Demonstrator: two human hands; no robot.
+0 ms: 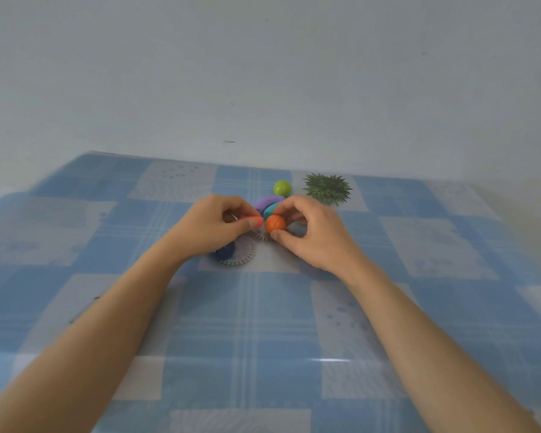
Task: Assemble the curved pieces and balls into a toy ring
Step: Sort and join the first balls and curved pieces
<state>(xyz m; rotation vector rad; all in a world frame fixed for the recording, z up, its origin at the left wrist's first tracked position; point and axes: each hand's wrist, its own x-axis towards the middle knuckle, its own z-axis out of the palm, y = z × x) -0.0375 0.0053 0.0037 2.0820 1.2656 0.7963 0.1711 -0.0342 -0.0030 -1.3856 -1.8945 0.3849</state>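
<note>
Item: small orange plastic ball (275,222), worktop centre; right hand (306,232) is gripping it. Left hand (214,225) is pinching a coral curved plastic piece (254,220) at its 9 o'clock. Risk: misaligned ends, ball slipping away.

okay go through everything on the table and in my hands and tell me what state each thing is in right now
Orange ball: pinched in the right hand, off the table.
Red curved piece: gripped by the left hand, tip close to the orange ball; contact unclear.
Teal curved piece: behind the ball, partly hidden.
Purple curved piece: lying loose.
Green ball: loose, untouched.
Blue ball: on the table under the left wrist.
Spiky green plant: upright, untouched.
</note>
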